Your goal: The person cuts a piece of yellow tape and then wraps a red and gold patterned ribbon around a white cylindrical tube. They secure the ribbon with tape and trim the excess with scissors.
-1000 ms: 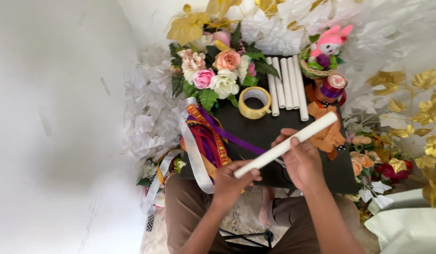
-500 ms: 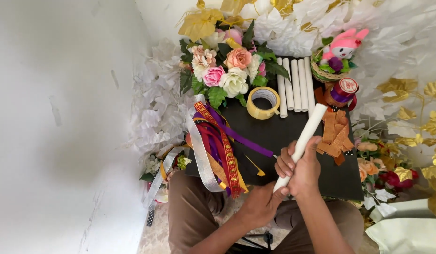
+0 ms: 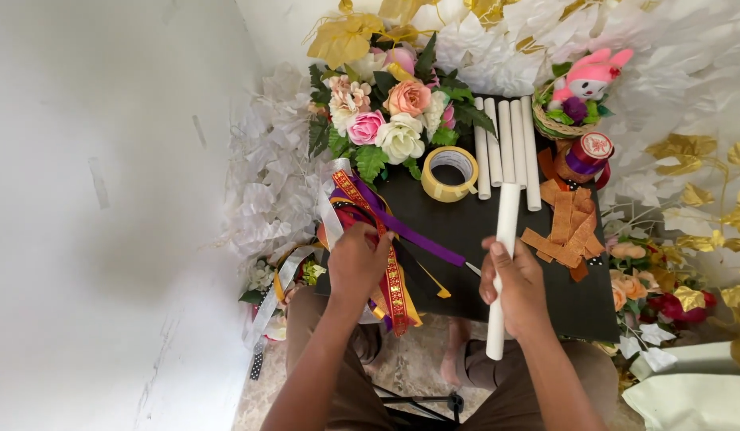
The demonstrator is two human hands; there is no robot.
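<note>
My right hand (image 3: 515, 283) grips a long white tube (image 3: 506, 219) near its lower half; the tube points away from me, almost upright in the head view. My left hand (image 3: 356, 263) rests with closed fingers on a bundle of ribbons (image 3: 386, 255), red with gold trim, yellow and white, at the left edge of a black board (image 3: 466, 231) lying across my lap. A purple ribbon (image 3: 418, 235) runs diagonally from the bundle toward my right hand.
Several more white tubes (image 3: 506, 144) lie at the back of the board beside a roll of yellow tape (image 3: 450, 172). Orange ribbon strips (image 3: 565, 231) lie at right. An artificial flower bouquet (image 3: 394, 120), a basket with a pink toy (image 3: 581, 96) and white and gold leaves surround the board.
My right hand has swung the white tube from a slant to nearly straight away from me. My left hand let go of its end and moved left onto the ribbon bundle.
</note>
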